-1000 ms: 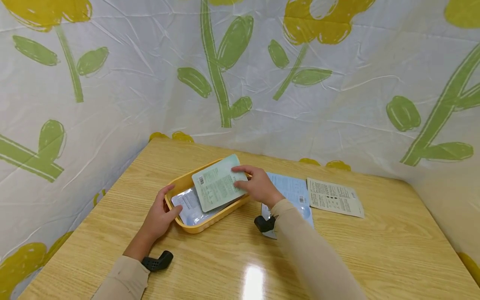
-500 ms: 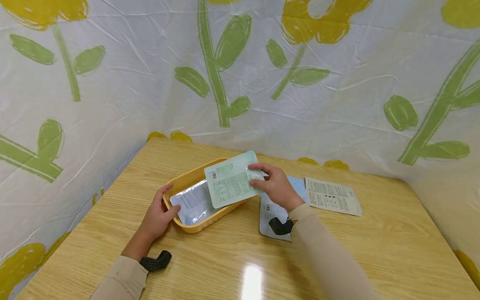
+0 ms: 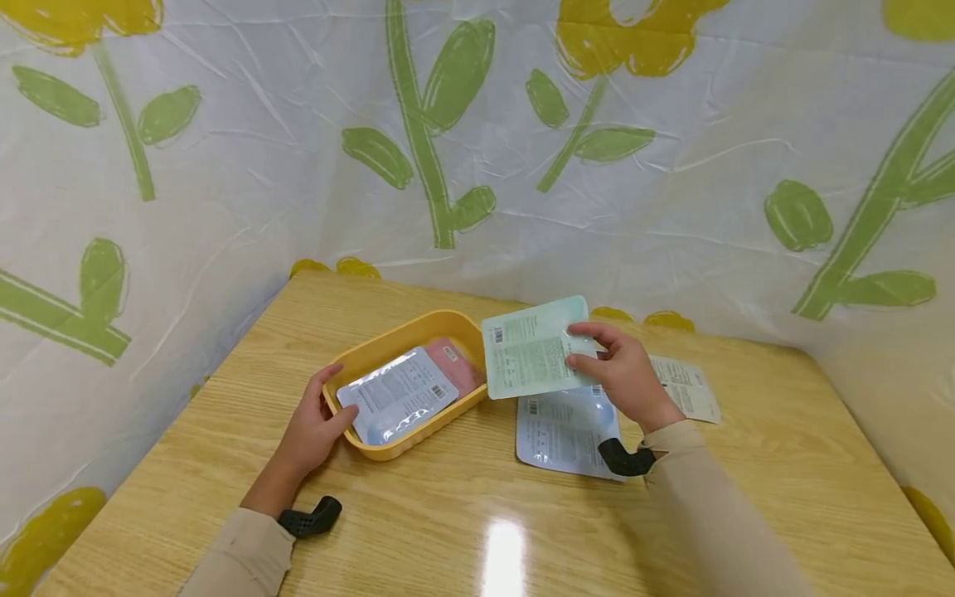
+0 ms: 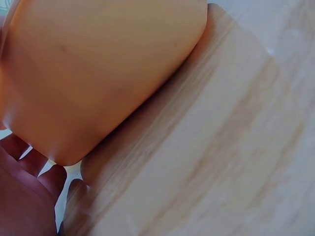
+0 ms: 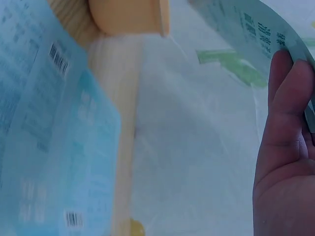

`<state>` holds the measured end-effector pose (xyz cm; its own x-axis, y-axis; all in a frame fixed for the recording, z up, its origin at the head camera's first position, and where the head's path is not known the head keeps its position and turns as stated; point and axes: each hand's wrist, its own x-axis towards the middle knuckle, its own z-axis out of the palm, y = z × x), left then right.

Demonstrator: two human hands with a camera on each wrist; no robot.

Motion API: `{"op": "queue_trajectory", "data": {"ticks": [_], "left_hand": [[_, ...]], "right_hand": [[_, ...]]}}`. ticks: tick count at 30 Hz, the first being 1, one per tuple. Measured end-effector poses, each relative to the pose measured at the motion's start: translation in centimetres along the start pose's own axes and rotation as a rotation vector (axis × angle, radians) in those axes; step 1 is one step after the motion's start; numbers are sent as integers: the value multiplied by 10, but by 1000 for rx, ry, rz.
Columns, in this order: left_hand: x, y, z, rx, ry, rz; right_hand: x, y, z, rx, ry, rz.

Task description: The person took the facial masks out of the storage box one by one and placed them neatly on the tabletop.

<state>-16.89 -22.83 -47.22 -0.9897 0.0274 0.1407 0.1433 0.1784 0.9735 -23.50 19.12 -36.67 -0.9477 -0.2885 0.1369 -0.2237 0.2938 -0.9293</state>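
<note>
My left hand (image 3: 317,427) holds the near left end of a yellow plastic basket (image 3: 391,342), thumb over the rim. In the left wrist view my fingers (image 4: 29,164) are at the basket's outer wall (image 4: 98,73). Inside the basket lie a pale lilac sheet mask packet (image 3: 399,394) and a pink packet (image 3: 458,369), partly covered by it. My right hand (image 3: 630,381) pinches the right edge of a pale green sheet mask packet (image 3: 525,352), raised to the right of the basket. The green packet overlaps blue packets (image 3: 563,435) on the table in the head view.
A beige printed packet (image 3: 694,390) lies further right, partly hidden by my right hand. The wooden table (image 3: 418,531) meets a flower-patterned sheet (image 3: 671,249) along its back edge. Blue packets (image 5: 49,137) fill the left of the right wrist view.
My right hand has carried the green packet from over the basket rightward to above the blue packets, uncovering the lilac and pink ones. The left hand keeps its hold on the basket.
</note>
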Motion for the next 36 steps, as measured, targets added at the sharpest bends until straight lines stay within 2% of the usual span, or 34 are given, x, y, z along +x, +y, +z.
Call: {"op": "queue_trajectory", "data": {"ticks": [13, 18, 23, 29, 36], "left_hand": [[-1, -1, -1, 18, 13, -8], [0, -3, -1, 30, 12, -5], [0, -3, 1, -10, -4, -6], [2, -1, -1, 12, 2, -7], [1, -3, -1, -1, -6, -6]], "right_hand": [[-50, 20, -63, -105, 141, 21], [-68, 33, -91, -45, 152, 35], [-88, 46, -121, 8, 137, 38], [-112, 60, -144, -97, 124, 89], [-129, 75, -148, -279, 111, 234]]}}
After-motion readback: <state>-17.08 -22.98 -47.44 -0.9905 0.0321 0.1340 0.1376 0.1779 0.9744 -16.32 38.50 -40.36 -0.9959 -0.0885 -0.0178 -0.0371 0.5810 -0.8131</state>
